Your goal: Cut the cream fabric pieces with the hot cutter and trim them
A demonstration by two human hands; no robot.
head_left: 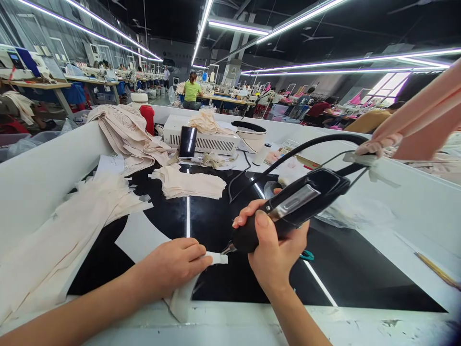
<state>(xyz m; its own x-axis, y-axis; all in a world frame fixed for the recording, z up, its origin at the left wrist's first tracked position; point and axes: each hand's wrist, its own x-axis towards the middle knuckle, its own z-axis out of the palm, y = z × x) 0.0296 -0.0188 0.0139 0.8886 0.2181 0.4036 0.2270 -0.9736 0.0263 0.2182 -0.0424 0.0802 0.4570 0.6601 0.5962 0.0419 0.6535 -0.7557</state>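
Observation:
My right hand (275,240) is wrapped round a black handheld tool (298,202) with a metal tip, its cord rising to the upper right. The tip points down and left, close to the end of a pale fabric strip (219,258). The fingers of my left hand (180,264) are closed on that strip, pressing it at the black board (230,281). Below my left hand more of the pale cloth hangs over the board's front edge. A white curved piece (142,235) lies beside my left forearm.
Pale fabric piles (72,230) cover the left side, and a fabric stack (190,182) lies mid-board. Behind are a white vented box (205,139) and phone (188,142). Teal-handled scissors (307,255) lie beyond my right wrist. Pink cloth (421,110) hangs at right.

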